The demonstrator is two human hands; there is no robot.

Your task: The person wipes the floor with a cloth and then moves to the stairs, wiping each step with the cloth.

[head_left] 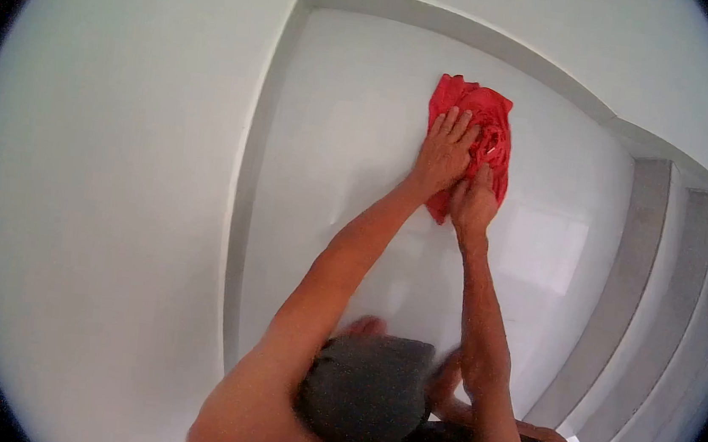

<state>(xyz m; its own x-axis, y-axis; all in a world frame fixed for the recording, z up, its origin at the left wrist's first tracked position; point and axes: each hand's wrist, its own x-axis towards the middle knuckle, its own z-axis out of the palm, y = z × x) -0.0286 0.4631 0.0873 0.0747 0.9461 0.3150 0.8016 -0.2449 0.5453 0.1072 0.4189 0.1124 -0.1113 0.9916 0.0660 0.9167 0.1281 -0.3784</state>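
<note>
A crumpled red cloth (493, 119) lies spread on the glossy white floor of a landing, bunched into folds at its middle and right side. On its left part my left hand (445, 157) rests flat, fingers stretched out and pointing away from me. Just below and to the right, my right hand (475, 205) grips the near part of the cloth, its fingertips partly lost in the folds. Both arms reach forward side by side.
Grey-edged steps (618, 306) descend along the right. A raised grey skirting (244, 210) borders the landing on the left and far sides, with white walls (119, 181) beyond. My knee in dark grey fabric (372, 385) and bare feet are close below.
</note>
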